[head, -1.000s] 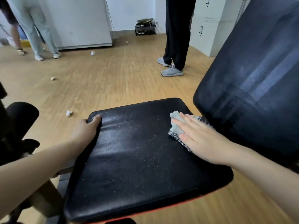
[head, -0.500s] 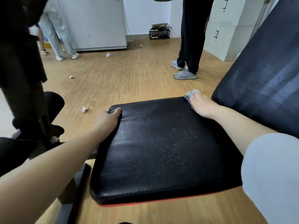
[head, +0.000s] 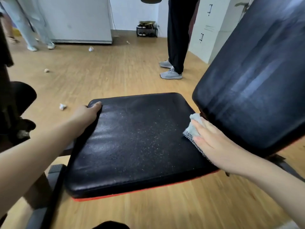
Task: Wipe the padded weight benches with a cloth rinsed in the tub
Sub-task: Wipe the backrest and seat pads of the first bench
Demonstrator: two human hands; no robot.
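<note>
Cloth [head: 193, 128] pressed at seat pad [head: 137, 142] right edge, left hand [head: 85, 115] gripping corner

One head-worn wide view; faces forward and down, close over the seat pad [head: 140, 142]; floor [head: 99, 76] beyond.

Crumpled white paper balls [head: 62, 106] lie scattered on a light wooden plank floor [head: 102, 76]. A person in black trousers [head: 176, 38] and grey trainers [head: 171, 74] stands near white lockers [head: 209, 27]. A small black shoe rack [head: 146, 31] stands beside a wide white cabinet [head: 79, 19].
</note>
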